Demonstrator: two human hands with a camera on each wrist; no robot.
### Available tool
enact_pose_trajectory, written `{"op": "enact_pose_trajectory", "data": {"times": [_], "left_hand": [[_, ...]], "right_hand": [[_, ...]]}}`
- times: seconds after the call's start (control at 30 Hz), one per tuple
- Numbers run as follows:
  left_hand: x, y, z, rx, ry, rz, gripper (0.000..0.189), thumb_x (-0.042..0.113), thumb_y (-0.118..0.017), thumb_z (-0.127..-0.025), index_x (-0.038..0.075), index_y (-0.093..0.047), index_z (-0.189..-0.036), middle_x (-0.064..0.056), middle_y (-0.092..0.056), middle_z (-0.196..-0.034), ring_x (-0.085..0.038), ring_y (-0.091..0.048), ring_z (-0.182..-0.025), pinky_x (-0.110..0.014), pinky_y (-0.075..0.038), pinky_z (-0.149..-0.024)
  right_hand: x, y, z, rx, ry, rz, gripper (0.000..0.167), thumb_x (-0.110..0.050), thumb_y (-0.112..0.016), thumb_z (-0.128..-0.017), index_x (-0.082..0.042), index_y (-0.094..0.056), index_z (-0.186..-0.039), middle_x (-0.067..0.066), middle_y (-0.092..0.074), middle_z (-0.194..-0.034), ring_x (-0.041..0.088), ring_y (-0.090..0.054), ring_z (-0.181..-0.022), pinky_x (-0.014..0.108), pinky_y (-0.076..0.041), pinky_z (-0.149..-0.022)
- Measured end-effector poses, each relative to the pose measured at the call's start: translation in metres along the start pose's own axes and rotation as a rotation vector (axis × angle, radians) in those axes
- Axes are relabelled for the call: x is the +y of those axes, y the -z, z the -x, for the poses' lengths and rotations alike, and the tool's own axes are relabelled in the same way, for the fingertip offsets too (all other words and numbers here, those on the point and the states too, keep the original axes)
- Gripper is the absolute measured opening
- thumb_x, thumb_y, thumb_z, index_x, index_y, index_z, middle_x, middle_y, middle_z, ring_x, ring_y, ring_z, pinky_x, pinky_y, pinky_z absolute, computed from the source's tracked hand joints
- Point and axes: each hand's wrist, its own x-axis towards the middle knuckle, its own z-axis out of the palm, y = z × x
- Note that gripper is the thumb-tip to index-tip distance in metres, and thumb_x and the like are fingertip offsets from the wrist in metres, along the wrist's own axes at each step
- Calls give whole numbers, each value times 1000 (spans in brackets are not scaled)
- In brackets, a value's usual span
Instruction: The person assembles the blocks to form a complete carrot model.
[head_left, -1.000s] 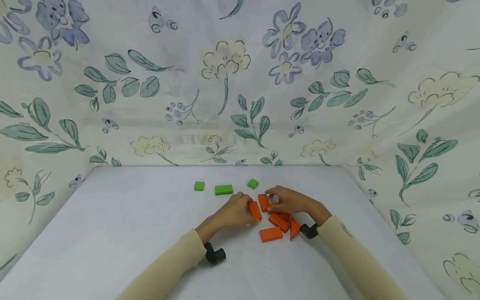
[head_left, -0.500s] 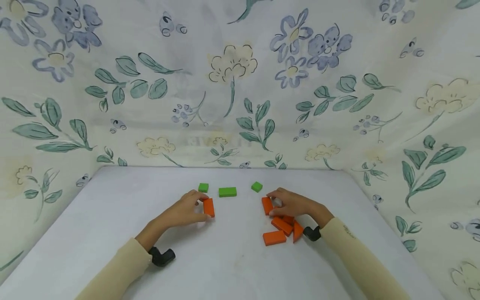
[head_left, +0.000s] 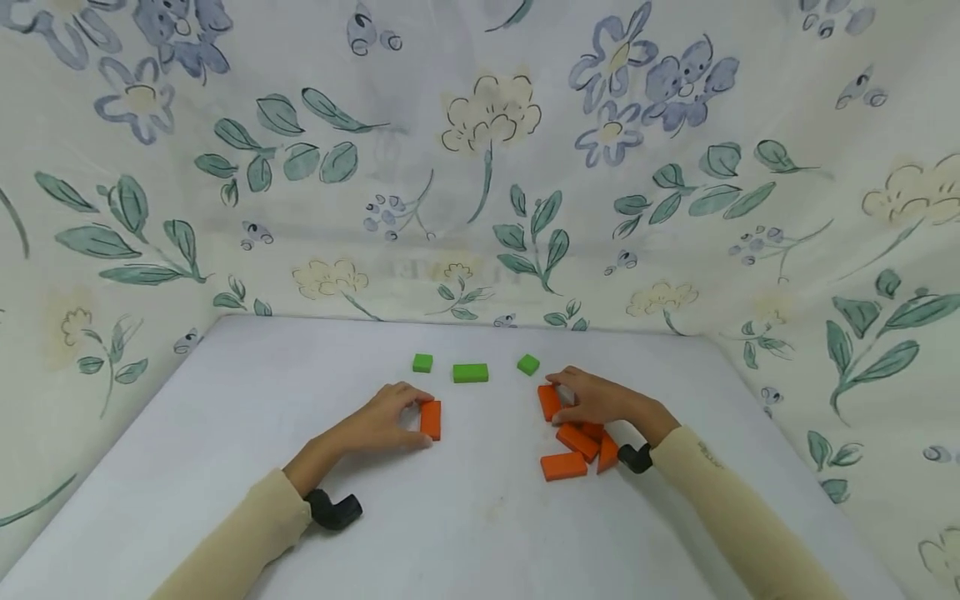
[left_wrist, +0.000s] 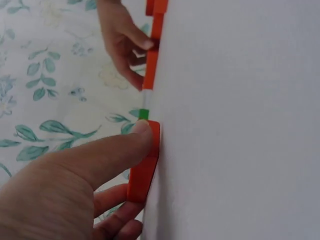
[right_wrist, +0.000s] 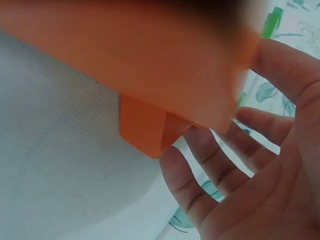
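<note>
In the head view my left hand (head_left: 386, 417) pinches an orange rectangular block (head_left: 431, 421) lengthwise, fingers at its far end and thumb at its near end. The left wrist view shows that block (left_wrist: 144, 172) low against the white table. My right hand (head_left: 600, 400) bends over a second orange block (head_left: 549, 403), with thumb and index finger at its two ends. In the right wrist view, a large blurred orange block (right_wrist: 140, 55) partly hides what that hand touches.
More orange blocks crowd below the right hand: a flat one (head_left: 563, 467), a slanted one (head_left: 577, 442) and a triangular one (head_left: 608, 452). Farther back lie a small green block (head_left: 423, 363), a longer green one (head_left: 470, 373) and a turned green one (head_left: 528, 365). Floral cloth (head_left: 480, 208) rises behind.
My left hand has carried its orange block leftward, away from the orange group, to in front of the green blocks. The right hand stays at its block.
</note>
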Motion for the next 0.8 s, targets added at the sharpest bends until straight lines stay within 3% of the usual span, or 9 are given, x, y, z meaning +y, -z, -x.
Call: {"op": "enact_pose_trajectory", "data": {"times": [0.2,0.43,0.63,0.8], "left_hand": [[-10,-5,6,29,-31,10,74,50,-78,-82,19,-52,-144,2,-55,-133,-20,-45,-127,-48,-41,-108],[-7,-4,6,43,-83,5,67,41,-78,-84,15,-55,-140,-1,-56,-133,-23,-46,-126,-49,-41,-107],[-7,-3,7,43,-91,-5,64,41,-79,-83,18,-57,-139,-2,-57,-133,-22,-47,-124,-48,-41,-106],[-8,-1,9,47,-101,4,63,43,-79,-83,20,-58,-137,0,-58,-132,-21,-47,-123,-49,-41,-106]], "right_hand": [[-1,-3,-1,-3,-25,-32,65,-33,-77,-88,-6,-52,-142,11,-54,-128,16,-53,-91,25,-52,-79],[-2,1,2,34,-16,-30,63,-31,-79,-87,0,-54,-136,8,-56,-119,15,-56,-90,25,-53,-77],[-12,5,10,181,30,-28,60,-29,-78,-88,1,-54,-134,9,-59,-120,23,-62,-106,38,-56,-90],[-40,5,20,324,110,-85,58,-27,-77,-89,-1,-54,-135,9,-58,-120,29,-60,-110,44,-55,-90]]}}
